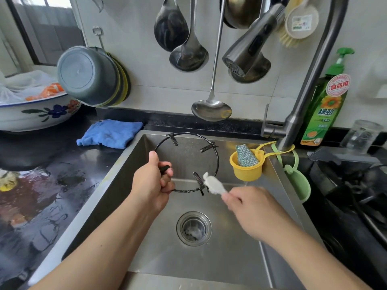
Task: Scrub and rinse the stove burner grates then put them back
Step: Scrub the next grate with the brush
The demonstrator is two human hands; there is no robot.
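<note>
Landmark: steel sink (129, 164).
Grate: black ring burner grate (216, 160) held tilted over the sink, above the drain (193, 228).
Left hand (151, 183): grip curled round the grate's near-left rim.
Right hand (253, 208): grip pinching a white brush (213, 185), its head touching the grate's near prong.
Beside sink: blue cloth (110, 132) on the desk at its far-left corner.

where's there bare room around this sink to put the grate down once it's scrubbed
Bare room: the sink floor around the drain, and the wet black counter in front of the blue cloth. Crowded: the sink's right rim, with the yellow holder, green holder and faucet; the floral bowl fills the far left.
</note>
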